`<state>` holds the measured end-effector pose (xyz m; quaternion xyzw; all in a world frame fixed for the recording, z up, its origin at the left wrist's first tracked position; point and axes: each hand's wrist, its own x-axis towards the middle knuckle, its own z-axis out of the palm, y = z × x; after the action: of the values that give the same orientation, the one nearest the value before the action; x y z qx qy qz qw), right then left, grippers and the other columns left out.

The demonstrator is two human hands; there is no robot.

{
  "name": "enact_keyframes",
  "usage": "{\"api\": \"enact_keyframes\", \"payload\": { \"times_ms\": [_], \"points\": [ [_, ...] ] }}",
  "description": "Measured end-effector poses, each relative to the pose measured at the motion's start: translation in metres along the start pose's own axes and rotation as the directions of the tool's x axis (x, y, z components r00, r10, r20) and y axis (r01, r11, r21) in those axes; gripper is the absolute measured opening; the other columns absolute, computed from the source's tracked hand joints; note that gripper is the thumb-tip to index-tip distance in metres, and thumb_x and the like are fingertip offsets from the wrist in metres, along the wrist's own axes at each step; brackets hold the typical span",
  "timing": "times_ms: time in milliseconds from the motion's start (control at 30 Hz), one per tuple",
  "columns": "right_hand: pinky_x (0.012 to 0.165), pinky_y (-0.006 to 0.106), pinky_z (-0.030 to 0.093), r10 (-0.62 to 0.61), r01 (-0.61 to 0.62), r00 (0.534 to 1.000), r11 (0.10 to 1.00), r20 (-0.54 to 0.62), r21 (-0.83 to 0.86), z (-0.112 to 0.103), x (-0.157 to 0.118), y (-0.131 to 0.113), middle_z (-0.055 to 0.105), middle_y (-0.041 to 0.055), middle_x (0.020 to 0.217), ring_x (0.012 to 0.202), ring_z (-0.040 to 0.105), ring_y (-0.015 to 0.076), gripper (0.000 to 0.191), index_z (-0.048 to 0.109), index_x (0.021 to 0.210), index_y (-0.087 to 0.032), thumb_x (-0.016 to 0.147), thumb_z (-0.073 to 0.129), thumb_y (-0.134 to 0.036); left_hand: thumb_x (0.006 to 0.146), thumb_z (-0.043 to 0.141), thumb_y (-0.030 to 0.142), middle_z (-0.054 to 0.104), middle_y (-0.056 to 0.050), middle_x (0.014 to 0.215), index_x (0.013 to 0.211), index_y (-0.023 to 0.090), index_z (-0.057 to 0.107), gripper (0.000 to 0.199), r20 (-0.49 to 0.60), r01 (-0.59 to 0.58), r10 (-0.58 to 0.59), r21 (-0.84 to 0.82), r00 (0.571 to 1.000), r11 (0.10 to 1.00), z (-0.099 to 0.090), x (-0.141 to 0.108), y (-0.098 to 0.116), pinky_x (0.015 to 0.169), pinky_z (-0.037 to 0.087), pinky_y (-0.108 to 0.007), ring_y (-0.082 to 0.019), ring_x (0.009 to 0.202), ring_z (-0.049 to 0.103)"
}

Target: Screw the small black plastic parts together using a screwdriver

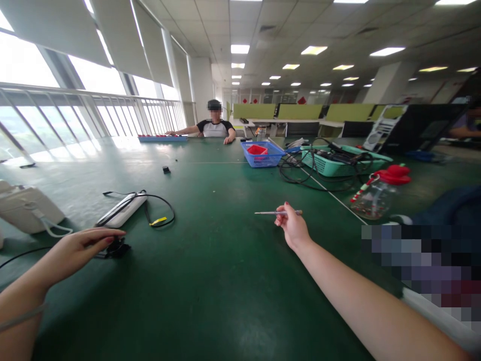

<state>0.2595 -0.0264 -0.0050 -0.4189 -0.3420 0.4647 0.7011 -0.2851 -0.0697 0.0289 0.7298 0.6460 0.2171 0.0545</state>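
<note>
My right hand [295, 228] is closed around a slim screwdriver [266, 213], held level above the green table [210, 286] with its thin shaft pointing left. On the left, my left hand [80, 248] grips the top of a small black device [119, 249] on the tabletop. The fingers and thumb come together on it and cover part of it, so its exact kind cannot be made out. Beyond that hand lies a white power strip [124, 210] with a black cable [173, 208] looped beside it, carrying a yellow tag.
A blue basket [259, 159] with a red container and a green basket [325, 168] of cables stand farther back. To the right is a red-lidded bottle [372, 200]. A white case [32, 208] sits at left, a small black block [166, 170] mid-table. A person [216, 128] sits opposite.
</note>
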Motion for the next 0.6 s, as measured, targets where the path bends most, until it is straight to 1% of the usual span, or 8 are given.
{"api": "enact_keyframes", "payload": {
  "times_ms": [67,100,133,300,367,467,600],
  "points": [
    [0.044,0.023,0.042,-0.001,0.001,1.0,1.0,0.008,-0.01,0.0001,-0.0001,0.0005,0.052,-0.0027,0.05,0.046,0.046,0.0094,0.036,0.063,0.064,-0.018,0.069,0.073,-0.051,0.075,0.049,0.071,0.07,-0.005,0.113,0.105,0.025,0.074,0.06,0.095,-0.063,0.069,-0.07,0.993,0.996,-0.001,-0.0002,-0.0049,0.09,0.051,-0.03,-0.025,0.102,0.064],
    [0.044,0.024,0.042,-0.002,0.002,1.0,1.0,0.012,-0.014,0.0002,-0.0002,0.0008,0.052,-0.0027,0.05,0.046,0.047,0.0095,0.035,0.063,0.064,-0.018,0.069,0.073,-0.051,0.077,0.049,0.069,0.068,-0.006,0.117,0.107,0.024,0.073,0.059,0.137,-0.076,0.089,-0.093,0.987,0.993,-0.0013,-0.0001,-0.007,0.094,0.049,-0.033,-0.026,0.107,0.062],
    [0.044,0.024,0.042,-0.003,0.003,1.0,1.0,0.015,-0.019,0.0003,-0.0003,0.0011,0.052,-0.0027,0.05,0.046,0.047,0.0095,0.035,0.063,0.064,-0.018,0.07,0.073,-0.051,0.078,0.049,0.068,0.068,-0.006,0.118,0.108,0.024,0.072,0.058,0.145,-0.075,0.088,-0.096,0.986,0.993,-0.0016,0.0,-0.0087,0.097,0.048,-0.034,-0.027,0.109,0.061],
    [0.043,0.024,0.041,-0.013,0.013,1.0,0.999,0.017,-0.036,0.0012,-0.0009,0.001,0.051,-0.0028,0.051,0.046,0.046,0.0097,0.035,0.063,0.063,-0.019,0.07,0.072,-0.051,0.079,0.048,0.069,0.068,-0.007,0.119,0.113,0.024,0.071,0.061,0.243,-0.049,0.068,-0.082,0.968,0.995,-0.0017,0.0007,-0.01,0.098,0.047,-0.039,-0.029,0.108,0.061],
    [0.043,0.024,0.041,-0.016,0.017,1.0,0.999,0.022,-0.044,0.0015,-0.0011,0.0008,0.051,-0.0027,0.051,0.046,0.046,0.0098,0.035,0.063,0.063,-0.018,0.07,0.072,-0.052,0.078,0.047,0.07,0.068,-0.008,0.119,0.115,0.024,0.07,0.063,0.249,-0.05,0.062,-0.055,0.967,0.997,-0.0017,0.0012,-0.0094,0.098,0.047,-0.039,-0.03,0.107,0.061],
    [0.043,0.023,0.041,-0.023,0.024,0.999,0.998,0.031,-0.055,0.0017,-0.0013,0.0008,0.051,-0.0027,0.051,0.046,0.046,0.0096,0.037,0.063,0.064,-0.018,0.07,0.072,-0.053,0.078,0.043,0.073,0.068,-0.008,0.118,0.118,0.026,0.068,0.067,0.22,-0.054,0.049,0.017,0.974,0.998,-0.0013,0.0022,-0.0086,0.096,0.047,-0.038,-0.029,0.106,0.061],
    [0.044,0.023,0.041,-0.026,0.028,0.999,0.997,0.042,-0.069,0.0013,-0.0012,0.0015,0.052,-0.0028,0.051,0.046,0.047,0.0094,0.037,0.063,0.064,-0.018,0.071,0.071,-0.054,0.078,0.038,0.076,0.069,-0.007,0.116,0.117,0.027,0.069,0.07,0.212,-0.059,0.041,0.08,0.976,0.995,0.001,0.0034,-0.0073,0.095,0.047,-0.039,-0.029,0.105,0.062]
  ]
}}
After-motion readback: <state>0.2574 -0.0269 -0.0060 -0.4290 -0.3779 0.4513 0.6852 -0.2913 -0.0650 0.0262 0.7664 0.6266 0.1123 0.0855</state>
